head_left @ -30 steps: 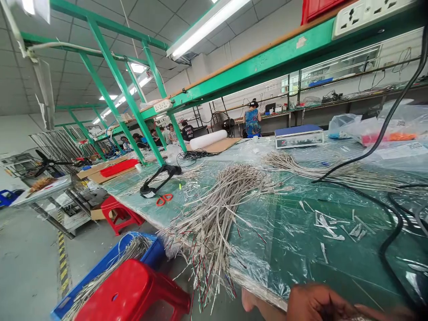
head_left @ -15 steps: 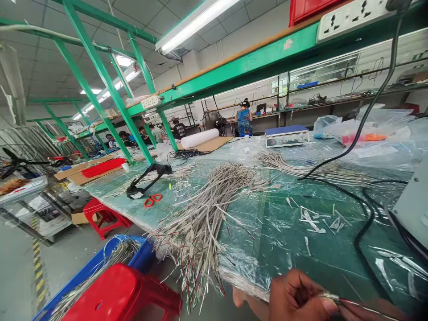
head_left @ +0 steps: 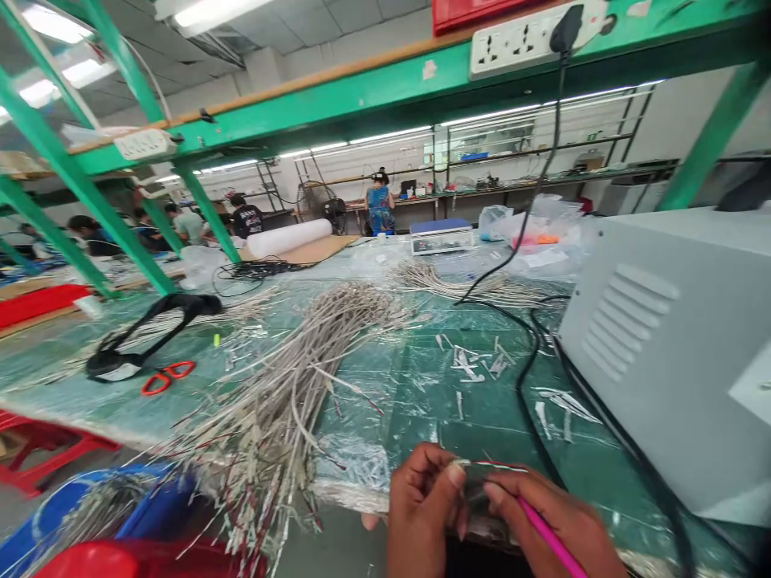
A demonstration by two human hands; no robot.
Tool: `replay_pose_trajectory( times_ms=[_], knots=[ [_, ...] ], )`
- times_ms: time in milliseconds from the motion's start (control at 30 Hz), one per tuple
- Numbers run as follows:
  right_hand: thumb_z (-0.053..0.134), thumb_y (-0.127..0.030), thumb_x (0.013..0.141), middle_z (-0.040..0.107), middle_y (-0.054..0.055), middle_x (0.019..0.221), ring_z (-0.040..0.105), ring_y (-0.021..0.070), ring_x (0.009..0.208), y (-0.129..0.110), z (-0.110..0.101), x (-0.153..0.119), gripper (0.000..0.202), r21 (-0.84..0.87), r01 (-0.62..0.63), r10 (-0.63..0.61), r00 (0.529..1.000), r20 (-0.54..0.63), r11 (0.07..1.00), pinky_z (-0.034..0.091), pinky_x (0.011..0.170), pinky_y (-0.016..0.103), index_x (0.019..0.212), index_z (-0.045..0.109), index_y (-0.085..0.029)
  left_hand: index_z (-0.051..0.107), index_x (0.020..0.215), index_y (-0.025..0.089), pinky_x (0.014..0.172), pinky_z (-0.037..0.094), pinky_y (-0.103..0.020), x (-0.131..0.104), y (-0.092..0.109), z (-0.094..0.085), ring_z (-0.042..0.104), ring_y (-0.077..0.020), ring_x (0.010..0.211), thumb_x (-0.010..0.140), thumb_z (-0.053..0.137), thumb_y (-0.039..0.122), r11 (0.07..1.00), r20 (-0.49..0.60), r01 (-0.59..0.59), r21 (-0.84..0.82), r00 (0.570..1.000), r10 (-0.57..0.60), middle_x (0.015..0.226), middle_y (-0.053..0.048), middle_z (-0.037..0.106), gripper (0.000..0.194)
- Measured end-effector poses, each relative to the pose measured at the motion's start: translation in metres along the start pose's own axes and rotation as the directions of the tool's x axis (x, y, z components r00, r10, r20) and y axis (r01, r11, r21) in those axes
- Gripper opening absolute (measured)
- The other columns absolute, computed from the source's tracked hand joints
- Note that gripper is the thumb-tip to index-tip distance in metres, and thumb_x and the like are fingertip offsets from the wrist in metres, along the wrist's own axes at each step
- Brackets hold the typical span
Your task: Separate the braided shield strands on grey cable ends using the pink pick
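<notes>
At the front edge of the table, my left hand (head_left: 422,502) pinches the pale end of a cable (head_left: 462,463) between thumb and fingers. Thin red and whitish wires (head_left: 499,466) run from that end toward my right hand (head_left: 557,514). The right fingers are closed round a slim pink tool (head_left: 549,536); its working tip is hard to make out. Left of my hands, a thick bundle of grey cables (head_left: 319,345) lies on the table, its stripped ends hanging over the front edge.
A grey metal machine (head_left: 675,353) stands at right, with black cords (head_left: 524,385) beside it. White scraps (head_left: 467,365) lie on the green table (head_left: 415,401). Red-handled scissors (head_left: 169,377) and a black strap (head_left: 153,333) lie left. A blue bin (head_left: 141,514) and red stool (head_left: 96,562) stand below.
The view has swung right, so more of the grey machine shows. Both hands appear farther left in view, and the right hand with the pink tool is now visible.
</notes>
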State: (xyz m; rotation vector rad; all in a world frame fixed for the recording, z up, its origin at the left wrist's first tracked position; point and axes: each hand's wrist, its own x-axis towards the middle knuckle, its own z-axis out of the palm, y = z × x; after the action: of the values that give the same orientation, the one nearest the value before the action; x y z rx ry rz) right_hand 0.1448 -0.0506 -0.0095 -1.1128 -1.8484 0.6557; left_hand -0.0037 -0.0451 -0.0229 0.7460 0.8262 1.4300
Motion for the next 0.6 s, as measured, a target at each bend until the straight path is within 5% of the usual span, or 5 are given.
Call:
replay_pose_trajectory(
  times_ms=[367, 600],
  knots=[
    [0.06, -0.04, 0.089, 0.061, -0.002, 0.063, 0.058, 0.0119, 0.058, -0.0023, 0.0031, -0.0076, 0.029, 0.016, -0.233, 0.234, 0.969, -0.078, 0.972, 0.045, 0.055, 0.017, 0.068, 0.062, -0.02, 0.062, 0.071, 0.016, 0.038, 0.031, -0.016, -0.0006, 0.006, 0.0001, 0.032, -0.0044, 0.038, 0.077, 0.076, 0.039, 1.0, -0.018, 0.007, 0.02, 1.0, -0.007, 0.046, 0.009, 0.038, 0.028],
    [0.051, -0.034, 0.095, 0.06, -0.001, 0.068, 0.059, 0.0129, 0.063, 0.0007, 0.0062, -0.0074, 0.026, 0.061, -0.099, 0.101, 0.994, -0.036, 0.993, 0.047, 0.059, 0.019, 0.076, 0.064, -0.022, 0.064, 0.071, 0.015, 0.038, 0.031, -0.017, -0.0013, 0.0057, 0.0005, 0.031, -0.0045, 0.038, 0.077, 0.076, 0.04, 1.0, -0.016, 0.008, 0.002, 1.0, -0.008, 0.045, 0.009, 0.036, 0.028]
  ],
)
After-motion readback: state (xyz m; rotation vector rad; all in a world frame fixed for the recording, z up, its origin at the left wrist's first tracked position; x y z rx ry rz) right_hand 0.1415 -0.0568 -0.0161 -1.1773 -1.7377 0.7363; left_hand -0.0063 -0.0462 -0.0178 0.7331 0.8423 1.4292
